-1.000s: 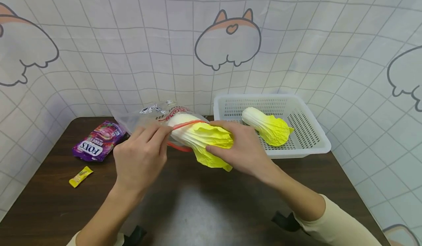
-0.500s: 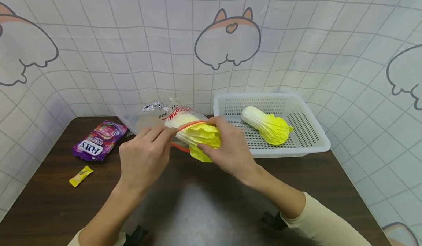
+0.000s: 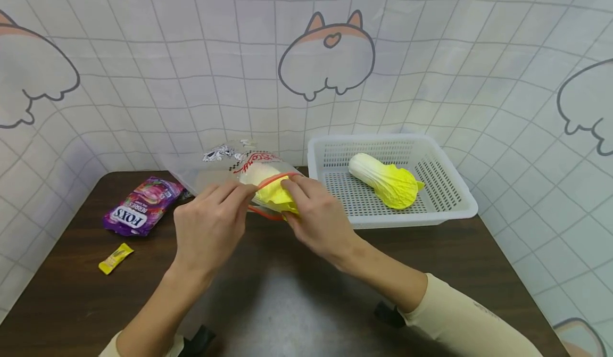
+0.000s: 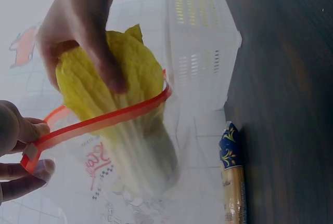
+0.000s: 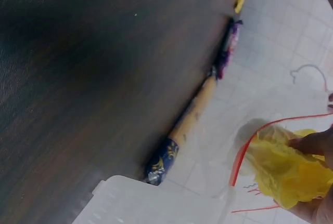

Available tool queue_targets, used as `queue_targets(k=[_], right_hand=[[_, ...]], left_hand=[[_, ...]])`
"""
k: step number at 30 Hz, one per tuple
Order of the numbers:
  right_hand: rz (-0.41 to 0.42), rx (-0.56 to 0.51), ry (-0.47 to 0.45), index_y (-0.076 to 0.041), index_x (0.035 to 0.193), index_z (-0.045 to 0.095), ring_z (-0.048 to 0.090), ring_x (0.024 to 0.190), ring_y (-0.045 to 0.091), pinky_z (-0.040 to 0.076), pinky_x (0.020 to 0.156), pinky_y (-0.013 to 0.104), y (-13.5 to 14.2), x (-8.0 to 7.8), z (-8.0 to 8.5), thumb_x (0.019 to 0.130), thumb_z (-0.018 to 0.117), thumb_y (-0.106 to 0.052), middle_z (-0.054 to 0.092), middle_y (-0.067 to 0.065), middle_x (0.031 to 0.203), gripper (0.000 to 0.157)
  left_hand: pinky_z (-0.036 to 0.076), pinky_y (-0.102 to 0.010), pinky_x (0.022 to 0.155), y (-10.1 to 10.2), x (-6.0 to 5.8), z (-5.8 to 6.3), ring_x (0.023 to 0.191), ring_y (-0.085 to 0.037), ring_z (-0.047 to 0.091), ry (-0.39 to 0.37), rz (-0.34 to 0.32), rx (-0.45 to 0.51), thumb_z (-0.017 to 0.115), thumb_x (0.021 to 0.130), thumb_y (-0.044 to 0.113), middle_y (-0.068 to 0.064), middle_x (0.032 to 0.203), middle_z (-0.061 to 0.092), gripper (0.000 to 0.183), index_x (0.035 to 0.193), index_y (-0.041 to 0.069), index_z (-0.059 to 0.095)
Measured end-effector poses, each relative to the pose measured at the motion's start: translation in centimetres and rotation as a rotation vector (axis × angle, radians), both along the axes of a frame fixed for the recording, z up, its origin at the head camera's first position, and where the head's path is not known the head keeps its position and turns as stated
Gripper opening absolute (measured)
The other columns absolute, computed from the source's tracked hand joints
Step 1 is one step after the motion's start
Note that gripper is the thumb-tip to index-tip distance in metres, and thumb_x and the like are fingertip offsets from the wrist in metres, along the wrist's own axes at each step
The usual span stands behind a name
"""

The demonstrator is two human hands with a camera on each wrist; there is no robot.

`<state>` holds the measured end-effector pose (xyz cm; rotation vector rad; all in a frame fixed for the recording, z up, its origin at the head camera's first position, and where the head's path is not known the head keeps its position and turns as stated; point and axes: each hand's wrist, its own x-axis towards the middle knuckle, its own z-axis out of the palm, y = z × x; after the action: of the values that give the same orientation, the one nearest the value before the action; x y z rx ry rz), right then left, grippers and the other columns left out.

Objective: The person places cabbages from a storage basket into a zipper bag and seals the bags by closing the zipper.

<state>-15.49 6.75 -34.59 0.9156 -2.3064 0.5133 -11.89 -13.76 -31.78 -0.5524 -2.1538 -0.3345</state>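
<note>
A Chinese cabbage, white at the stem and yellow at the leaves, sits mostly inside a clear plastic zip bag with red lettering. My left hand pinches the bag's red zip edge at one end, and the mouth stands parted around the cabbage. With thumb and fingers, my right hand grips the leafy end at the mouth, stem pointing into the bag. In the head view that hand hides part of the leaves. A second Chinese cabbage lies in the white perforated basket.
On the left of the dark table lie a purple Fox's candy bag and a small yellow sachet. Behind the zip bag, a long tan packet with a blue end shows in the wrist views. A tile-print curtain hangs behind.
My right hand has moved left, pushing the cabbage deeper into the bag, so less of its leaves shows outside. My left hand keeps its pinch on the zip edge, shifted slightly right.
</note>
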Motion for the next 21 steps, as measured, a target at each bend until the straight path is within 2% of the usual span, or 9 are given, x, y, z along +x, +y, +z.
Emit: queue_targets(k=[6,11,15,21], right_hand=[[-0.005,0.096,0.082,-0.005,0.123,0.066,0.068,0.114,0.026,0.063,0.087,0.035,-1.0,-0.5,-0.5,0.084,0.079,-0.009,0.069,0.011,0.117,0.041],[-0.051,0.16,0.094,-0.005,0.12,0.066,0.069,0.109,0.027,0.063,0.088,0.038,-1.6,-1.3,-0.9,0.087,0.078,-0.011,0.069,0.011,0.115,0.036],[-0.09,0.166,0.074,-0.006,0.118,0.068,0.07,0.106,0.027,0.064,0.083,0.039,-1.5,-2.0,-1.3,0.086,0.08,-0.011,0.07,0.011,0.114,0.035],[-0.104,0.172,0.047,-0.005,0.118,0.068,0.07,0.105,0.027,0.064,0.081,0.039,-1.4,-2.5,-1.9,0.086,0.082,-0.015,0.07,0.012,0.114,0.036]], left_hand=[[0.05,-0.038,0.044,0.0,0.2,-0.1,0.07,-0.028,0.071,-0.014,-0.02,-0.01,0.08,0.091,0.012,-0.006,0.087,0.078,0.007,0.097,0.009,0.079],[0.049,-0.038,0.044,0.0,0.3,0.0,0.073,-0.029,0.073,-0.016,-0.02,0.001,0.079,0.091,0.012,-0.006,0.089,0.079,0.007,0.098,0.009,0.08],[0.05,-0.04,0.044,0.0,0.2,0.2,0.076,-0.029,0.074,0.002,-0.012,0.008,0.078,0.092,0.013,-0.005,0.09,0.079,0.005,0.096,0.01,0.08],[0.049,-0.042,0.043,-0.1,0.2,0.4,0.074,-0.028,0.073,0.016,-0.014,0.008,0.078,0.092,0.014,-0.004,0.089,0.078,0.005,0.095,0.011,0.08]])
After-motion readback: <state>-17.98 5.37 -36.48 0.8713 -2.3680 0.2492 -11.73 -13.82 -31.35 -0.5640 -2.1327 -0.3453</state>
